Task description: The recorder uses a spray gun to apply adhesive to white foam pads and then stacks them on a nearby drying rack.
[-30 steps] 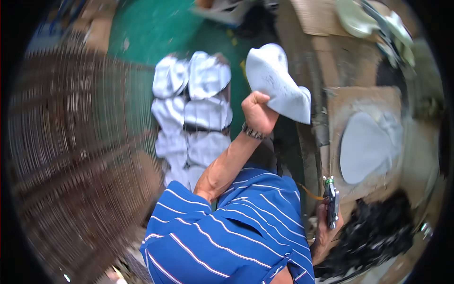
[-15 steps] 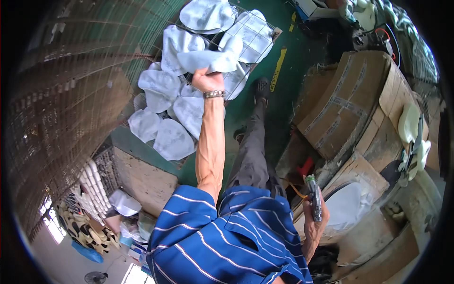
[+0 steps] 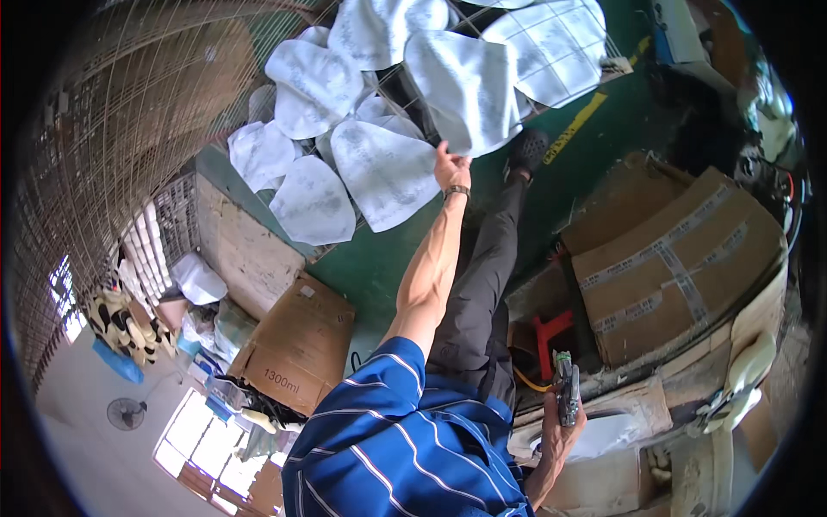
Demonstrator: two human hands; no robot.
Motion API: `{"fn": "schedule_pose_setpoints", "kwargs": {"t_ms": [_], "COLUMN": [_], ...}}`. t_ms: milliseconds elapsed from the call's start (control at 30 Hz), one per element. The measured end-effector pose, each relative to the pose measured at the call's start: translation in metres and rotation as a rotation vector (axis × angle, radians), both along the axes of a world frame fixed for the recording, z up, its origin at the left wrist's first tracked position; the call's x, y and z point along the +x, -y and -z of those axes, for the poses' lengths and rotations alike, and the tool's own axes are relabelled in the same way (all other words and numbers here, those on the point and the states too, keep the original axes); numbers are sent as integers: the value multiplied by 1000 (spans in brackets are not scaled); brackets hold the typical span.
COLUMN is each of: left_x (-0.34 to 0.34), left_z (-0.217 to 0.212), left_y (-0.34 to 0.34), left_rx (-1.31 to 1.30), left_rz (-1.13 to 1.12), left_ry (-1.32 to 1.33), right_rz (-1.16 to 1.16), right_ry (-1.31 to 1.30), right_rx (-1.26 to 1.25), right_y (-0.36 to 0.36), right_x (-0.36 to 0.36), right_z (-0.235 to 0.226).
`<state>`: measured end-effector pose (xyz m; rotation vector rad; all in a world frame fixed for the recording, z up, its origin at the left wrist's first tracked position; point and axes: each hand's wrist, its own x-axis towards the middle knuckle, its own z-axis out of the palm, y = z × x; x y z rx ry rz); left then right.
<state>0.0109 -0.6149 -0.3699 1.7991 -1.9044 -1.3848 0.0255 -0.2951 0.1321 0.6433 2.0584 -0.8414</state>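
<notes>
Left hand [image 3: 450, 169], centre top of frame, fingers pinched on the lower edge of a pale moulded sheet [image 3: 469, 86]; it looks light, thin, fairly stiff, best held by the rim. Right hand [image 3: 558, 426], lower right, grips a tool [image 3: 566, 392].

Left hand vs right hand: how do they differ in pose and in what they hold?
The left hand is stretched out on a straight arm, touching a white moulded piece on the pile; the right hand stays tucked near the body. The left hand's fingers pinch a pale sheet edge; the right hand wraps a small dark tool. Both are bare.
</notes>
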Motion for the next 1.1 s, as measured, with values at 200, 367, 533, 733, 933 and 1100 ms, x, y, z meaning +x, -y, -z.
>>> {"fn": "schedule_pose_setpoints", "kwargs": {"t_ms": [200,367,533,733,933,1100], "left_x": [46,104,140,115,174,154], "left_z": [-42,-41,-25,-31,30,59], "left_y": [69,177,245,258,327,282], "left_rx": [-301,-361,-105,-350,-188,-213], "left_rz": [213,-83,43,20,-147,-499], "left_ry": [346,848,1088,920,705,693], "right_rz": [-21,-23,-104,-117,-68,-81], "right_ry": [73,151,201,217,177,35], "right_rx": [16,5,13,80,45,44], "right_y": [16,13,5,21,18,30], "right_x": [-6,0,13,10,4,15], "right_z": [21,52,80,83,72,57]}}
